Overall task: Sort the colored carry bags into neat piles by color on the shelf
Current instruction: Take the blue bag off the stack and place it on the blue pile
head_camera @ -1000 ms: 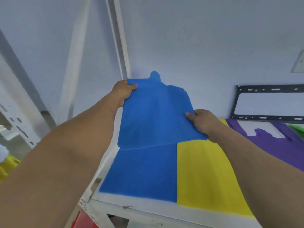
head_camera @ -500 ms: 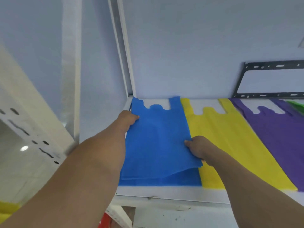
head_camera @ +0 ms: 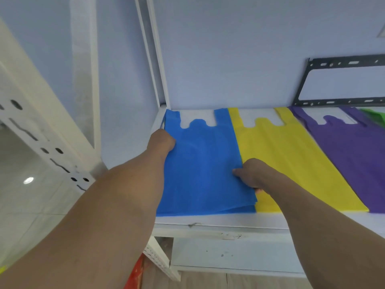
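Note:
A stack of blue carry bags lies flat at the left end of the white shelf, handles toward the wall. My left hand grips the stack's left edge. My right hand pinches its right edge, where the lower right corner is still slightly lifted. Beside it lie a yellow bag pile, a purple bag pile and a sliver of green bags at the far right.
A white shelf upright rises at the back left corner. A black metal bracket frame leans on the wall behind the purple bags. A perforated white rack post stands at the left. Something red sits below the shelf.
Both hands have lowered the blue bags from the air onto the blue pile and squared them to it. My view has tipped down toward the shelf.

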